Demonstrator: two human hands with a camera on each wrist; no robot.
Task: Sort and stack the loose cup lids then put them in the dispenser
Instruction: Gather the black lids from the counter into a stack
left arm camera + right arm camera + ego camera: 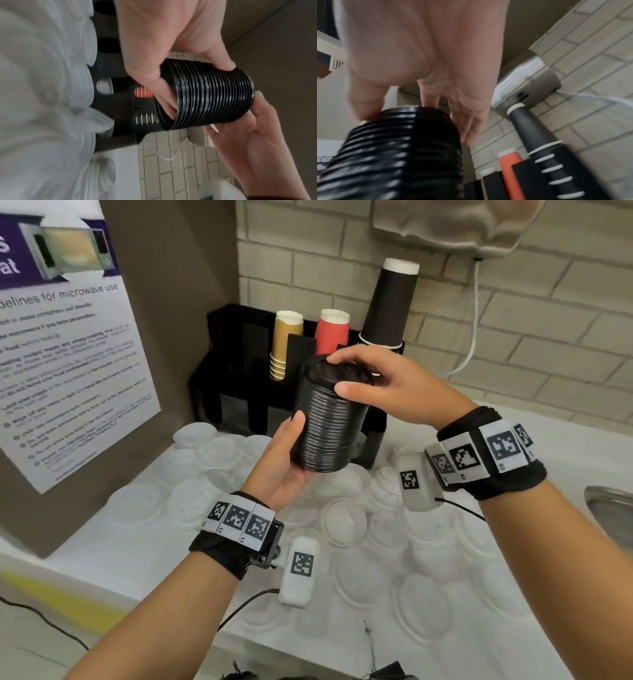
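Partly hidden, black lid stack (325, 422) fills both hands.

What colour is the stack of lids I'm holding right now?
Black, glossy, with ribbed edges: the stack of lids shows best in the head view.

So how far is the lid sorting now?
Done: the black lids form one stack. In hand: the left hand grips its bottom, the right hand grips its top, in front of the black dispenser. Left: many clear lids lie loose on the counter.
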